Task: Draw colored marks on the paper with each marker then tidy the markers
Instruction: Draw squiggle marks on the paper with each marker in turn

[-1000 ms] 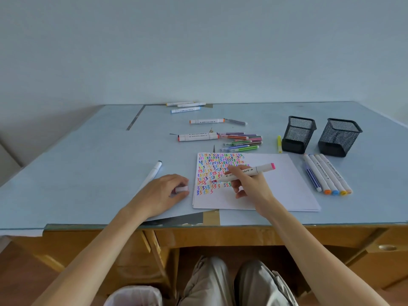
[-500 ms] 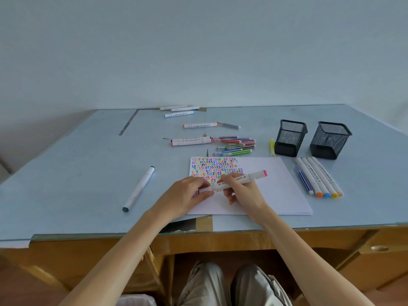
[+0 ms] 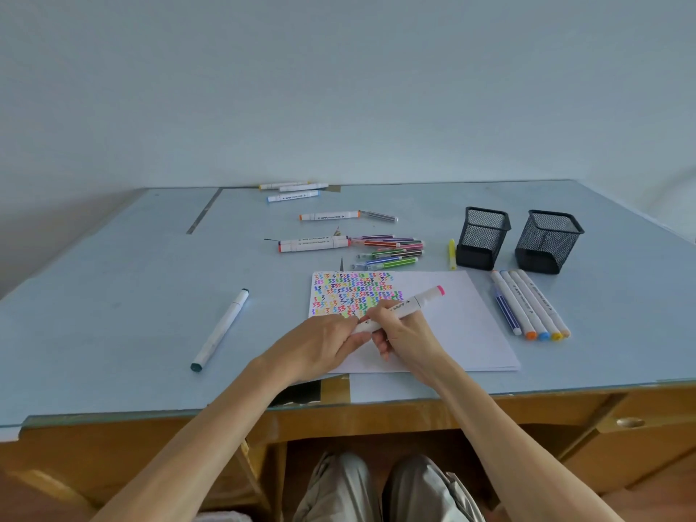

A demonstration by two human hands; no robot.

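Observation:
A white sheet of paper (image 3: 459,333) lies near the desk's front edge, its upper left filled with rows of coloured marks (image 3: 354,292). My right hand (image 3: 406,333) grips a white marker with a pink end (image 3: 422,301), held slanted above the paper. My left hand (image 3: 320,344) meets the marker's lower end and pinches its white cap there. The tip is hidden between the fingers.
A teal-ended marker (image 3: 220,329) lies left of the paper. Several markers (image 3: 531,307) lie in a row to the right, below two black mesh cups (image 3: 482,237) (image 3: 548,241). Thin pens (image 3: 391,252), a yellow pen (image 3: 452,254) and more markers (image 3: 312,243) lie behind the paper.
My left hand came from the left of the paper, carrying a white cap, to the marker's lower end. My right hand lifted the marker off the marks. The camera tilted down slightly.

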